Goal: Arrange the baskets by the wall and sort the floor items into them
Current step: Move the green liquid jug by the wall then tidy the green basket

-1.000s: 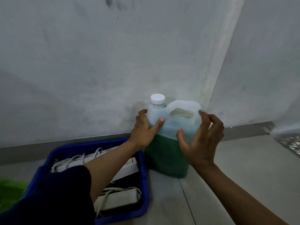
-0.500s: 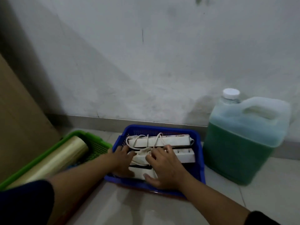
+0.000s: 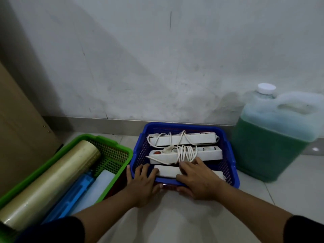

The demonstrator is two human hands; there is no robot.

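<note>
A blue basket [image 3: 229,151] stands against the wall and holds three white power strips [image 3: 185,139] with coiled cords. My left hand [image 3: 142,185] grips its near rim at the left corner. My right hand [image 3: 198,179] grips the same rim further right, with fingers lying over the nearest power strip. To the left a green basket [image 3: 112,155] holds a large roll of clear film [image 3: 52,179], a blue flat item [image 3: 75,195] and a white block [image 3: 98,185]. A jug of green liquid [image 3: 273,148] with a white cap stands right of the blue basket.
The white wall [image 3: 157,67] and grey skirting run behind the baskets. A brown wooden panel [image 3: 15,137] stands at the far left beside the green basket. Pale floor tiles [image 3: 175,221] lie in front of me.
One second ago both hands were around the jug. They have since moved left onto the blue basket's near rim, and the view has swung left, showing more of the green basket.
</note>
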